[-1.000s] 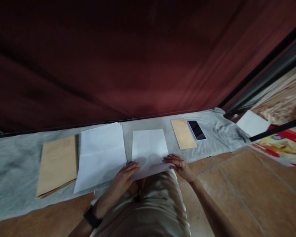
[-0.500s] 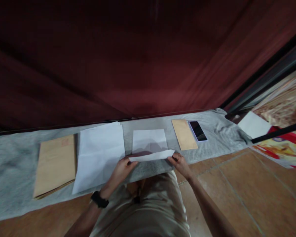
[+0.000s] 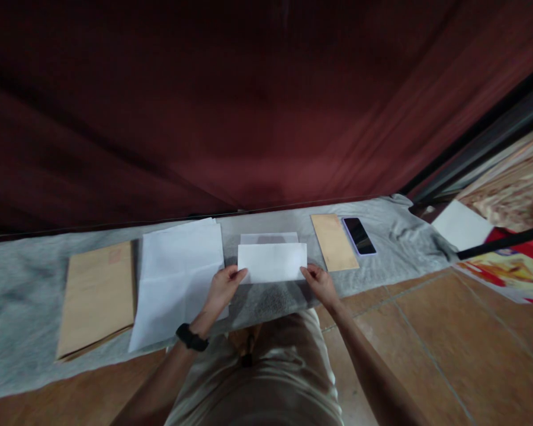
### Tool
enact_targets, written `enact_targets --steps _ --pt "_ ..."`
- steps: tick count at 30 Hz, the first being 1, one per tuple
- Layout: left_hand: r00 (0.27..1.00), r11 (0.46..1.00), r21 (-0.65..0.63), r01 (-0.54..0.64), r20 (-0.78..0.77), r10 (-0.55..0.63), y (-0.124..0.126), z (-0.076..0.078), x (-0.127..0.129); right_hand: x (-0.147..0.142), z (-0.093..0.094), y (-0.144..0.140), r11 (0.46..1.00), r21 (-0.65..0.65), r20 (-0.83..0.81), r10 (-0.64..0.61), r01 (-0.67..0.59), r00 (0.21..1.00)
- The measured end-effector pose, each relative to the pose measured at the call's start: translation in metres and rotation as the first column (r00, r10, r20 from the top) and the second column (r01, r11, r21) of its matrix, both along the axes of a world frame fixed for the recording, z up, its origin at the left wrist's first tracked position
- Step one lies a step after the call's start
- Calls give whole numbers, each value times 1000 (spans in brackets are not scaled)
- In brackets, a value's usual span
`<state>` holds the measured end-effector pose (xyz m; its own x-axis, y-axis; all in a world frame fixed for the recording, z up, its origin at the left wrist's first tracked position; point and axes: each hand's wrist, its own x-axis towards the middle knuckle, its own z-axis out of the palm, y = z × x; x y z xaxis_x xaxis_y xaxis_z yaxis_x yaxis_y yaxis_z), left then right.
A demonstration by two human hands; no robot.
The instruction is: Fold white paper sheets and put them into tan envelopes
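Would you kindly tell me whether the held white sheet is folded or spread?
Folded over: one section of the white sheet covers most of another, whose far edge shows beyond. Left hand and right hand hold its sides.

Past the left hand (image 3: 223, 290) and the right hand (image 3: 320, 283), a big dark red sheet (image 3: 266, 130) goes up like a wall. It is almost black up high and a bit brighter just past the hands. Under the hands runs a long grey cloth (image 3: 395, 245). Brown floor tiles (image 3: 382, 337) with pale lines lie right of the right hand. Farther right are slanting black bars (image 3: 506, 241). The light is dim.
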<state>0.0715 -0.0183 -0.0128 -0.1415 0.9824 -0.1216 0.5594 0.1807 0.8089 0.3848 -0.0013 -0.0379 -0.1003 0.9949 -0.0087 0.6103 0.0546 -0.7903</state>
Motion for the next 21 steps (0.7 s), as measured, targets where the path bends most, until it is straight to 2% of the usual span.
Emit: enact_targets --steps 7,12,16,21 --pt "981 996 -84 -14 -194 -3 15 3 3 -7 6 13 998 -42 220 -40 51 975" --pt "914 983 -179 -50 -405 -27 26 15 9 -12 8 19 995 -58 371 -52 79 927" --pt "881 975 -218 -55 -469 -55 32 23 13 -16 12 24 992 -70 430 -63 103 901" --pt "841 967 -238 -91 -539 -53 37 24 17 -22 16 31 992 -70 488 -59 107 871"
